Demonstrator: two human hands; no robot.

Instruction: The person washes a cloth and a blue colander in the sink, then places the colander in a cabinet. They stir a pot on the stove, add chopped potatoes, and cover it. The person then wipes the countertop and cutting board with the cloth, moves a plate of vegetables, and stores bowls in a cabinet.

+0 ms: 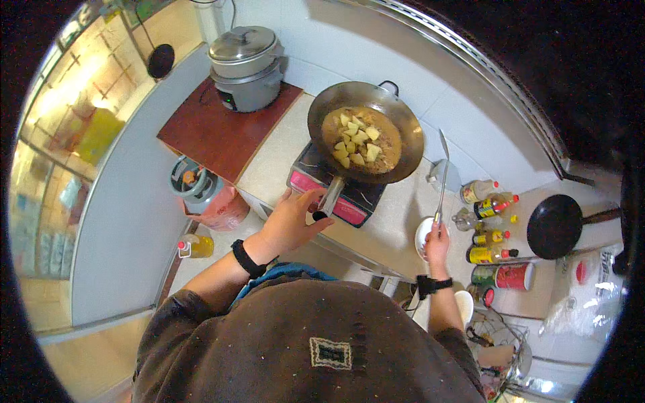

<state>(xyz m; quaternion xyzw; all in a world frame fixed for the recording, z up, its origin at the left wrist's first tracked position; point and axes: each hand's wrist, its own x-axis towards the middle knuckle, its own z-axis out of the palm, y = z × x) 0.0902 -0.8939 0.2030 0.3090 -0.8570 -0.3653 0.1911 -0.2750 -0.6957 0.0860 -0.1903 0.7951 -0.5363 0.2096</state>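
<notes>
A wok (414,146) sits on a gas stove (352,210) with a pink front panel. In it, pale cut chunks, possibly potato (360,136), lie in brown liquid (390,151). My left hand (295,221) is at the outer end of the wok's metal handle (332,195), with thumb and fingers on either side; whether it grips the handle or a stove part behind it cannot be told. My right hand (436,243) holds a long metal spatula (443,186), blade pointing up, right of the wok. Beneath that hand is a white bowl (422,237), partly hidden.
A steaming rice cooker (249,83) stands on a red-brown board (216,133) at left. Below are a gas cylinder (194,184) and an oil jug (199,247). Several sauce bottles (489,205) stand at right, near a hanging black pan (554,226). The tiled wall (352,50) rises behind the wok.
</notes>
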